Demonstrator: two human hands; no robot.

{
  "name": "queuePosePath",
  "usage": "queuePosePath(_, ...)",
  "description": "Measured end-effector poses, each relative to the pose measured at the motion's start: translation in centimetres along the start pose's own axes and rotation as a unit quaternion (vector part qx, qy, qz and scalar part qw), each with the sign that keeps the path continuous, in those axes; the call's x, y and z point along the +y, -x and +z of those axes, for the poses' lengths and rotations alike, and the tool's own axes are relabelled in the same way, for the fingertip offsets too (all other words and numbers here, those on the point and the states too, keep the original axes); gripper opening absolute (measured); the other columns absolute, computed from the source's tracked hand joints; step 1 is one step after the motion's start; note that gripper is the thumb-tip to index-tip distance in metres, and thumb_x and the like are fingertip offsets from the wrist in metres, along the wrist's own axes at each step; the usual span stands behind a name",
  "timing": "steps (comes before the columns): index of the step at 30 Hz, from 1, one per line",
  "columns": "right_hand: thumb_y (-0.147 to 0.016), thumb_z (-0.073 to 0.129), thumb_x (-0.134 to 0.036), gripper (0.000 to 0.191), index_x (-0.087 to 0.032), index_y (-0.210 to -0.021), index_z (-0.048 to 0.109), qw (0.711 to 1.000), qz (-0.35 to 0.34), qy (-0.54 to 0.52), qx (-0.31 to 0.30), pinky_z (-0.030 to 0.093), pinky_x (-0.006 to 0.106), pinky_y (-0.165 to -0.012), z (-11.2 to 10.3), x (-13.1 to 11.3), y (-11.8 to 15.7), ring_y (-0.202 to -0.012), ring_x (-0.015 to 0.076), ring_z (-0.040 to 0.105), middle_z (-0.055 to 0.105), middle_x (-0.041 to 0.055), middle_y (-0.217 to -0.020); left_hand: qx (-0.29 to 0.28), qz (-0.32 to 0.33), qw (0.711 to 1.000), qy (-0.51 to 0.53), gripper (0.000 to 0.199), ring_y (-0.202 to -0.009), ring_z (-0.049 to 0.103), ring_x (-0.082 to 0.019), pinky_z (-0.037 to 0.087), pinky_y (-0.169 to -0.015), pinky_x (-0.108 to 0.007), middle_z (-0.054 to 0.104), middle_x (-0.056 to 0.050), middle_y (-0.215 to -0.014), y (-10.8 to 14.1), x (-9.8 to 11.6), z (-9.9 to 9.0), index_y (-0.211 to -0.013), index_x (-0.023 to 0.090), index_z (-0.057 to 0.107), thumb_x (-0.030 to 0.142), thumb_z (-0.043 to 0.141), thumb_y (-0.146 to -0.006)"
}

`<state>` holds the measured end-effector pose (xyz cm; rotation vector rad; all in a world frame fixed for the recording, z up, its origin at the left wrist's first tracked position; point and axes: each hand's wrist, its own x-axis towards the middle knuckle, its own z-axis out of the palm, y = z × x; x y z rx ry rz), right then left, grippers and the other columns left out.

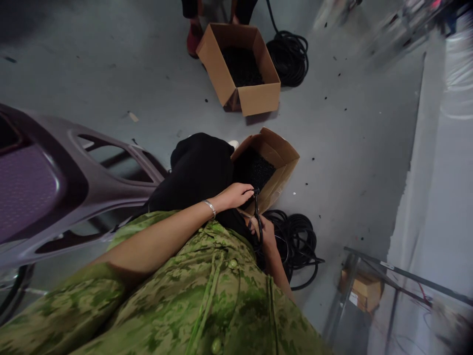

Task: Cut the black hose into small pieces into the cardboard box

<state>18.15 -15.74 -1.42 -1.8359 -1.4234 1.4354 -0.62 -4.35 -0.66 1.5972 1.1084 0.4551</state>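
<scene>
My left hand (233, 196), with a silver bracelet at the wrist, is closed, its thumb and fingers pinching the upper end of a slim black length of tubing (257, 209). Just below and to the right, my right hand (266, 232) is wrapped round the lower part of that black length. Whether a cutting tool is also in the right hand I cannot make out. Both hands are over the near edge of an open cardboard box (283, 170) holding many small black pieces (254, 167). A coil of black tubing (299, 241) lies on the floor beside my right hand.
A second cardboard box (258, 101) with black pieces stands ahead, next to another black coil (290, 59) and a person's feet (194, 39). A purple-grey chair (99, 158) is at left. A metal frame (388, 268) and small carton (365, 291) are at lower right.
</scene>
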Motion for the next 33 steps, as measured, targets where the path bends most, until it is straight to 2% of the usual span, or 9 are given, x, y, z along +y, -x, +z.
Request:
queuePosePath(14, -0.087, 0.053, -0.063, 0.048, -0.02, -0.066, 0.059, 1.0, -0.001, -0.002, -0.005, 0.045, 0.025, -0.057, -0.2, -0.6, 0.3, -0.056, 0.0158, 0.056, 0.057, 0.0006, -0.06, -0.01, 0.003, 1.0, -0.007, 0.029, -0.066, 0.055, -0.015, 0.041, -0.063, -0.024, 0.064, -0.001, -0.069, 0.1, 0.3, -0.1, -0.087, 0.016, 0.07, 0.029, 0.045, -0.092)
queuePosePath(20, -0.088, 0.052, -0.064, 0.049, -0.021, -0.065, 0.057, 1.0, -0.009, 0.008, -0.006, 0.044, 0.026, -0.06, -0.3, 0.1, 0.3, -0.057, 0.0158, 0.056, 0.057, 0.0001, -0.058, -0.004, 0.008, 1.0, -0.022, 0.029, -0.075, 0.06, -0.017, 0.043, -0.071, -0.026, 0.07, -0.003, -0.08, 0.0, 0.0, 0.0, -0.091, 0.017, 0.072, 0.028, 0.045, -0.092)
queuePosePath(29, -0.088, 0.053, -0.062, 0.048, -0.021, -0.063, 0.054, 1.0, -0.019, 0.011, -0.005, 0.04, 0.026, -0.06, -0.3, 0.3, 0.3, -0.057, 0.0156, 0.053, 0.055, -0.0011, -0.057, -0.011, 0.012, 1.0, -0.022, 0.027, -0.077, 0.061, -0.017, 0.044, -0.072, -0.025, 0.072, -0.003, -0.083, -0.1, -0.2, 0.0, -0.089, 0.017, 0.071, 0.027, 0.046, -0.092)
queuePosePath(33, -0.089, 0.053, -0.059, 0.047, -0.021, -0.063, 0.054, 1.0, -0.024, 0.01, -0.009, 0.04, 0.026, -0.061, -0.4, 0.1, 0.3, -0.057, 0.0156, 0.054, 0.055, -0.0005, -0.058, 0.008, 0.013, 1.0, -0.002, 0.025, -0.075, 0.061, -0.017, 0.043, -0.07, -0.025, 0.071, -0.003, -0.079, 0.0, -0.2, 0.2, -0.086, 0.016, 0.072, 0.027, 0.049, -0.09)
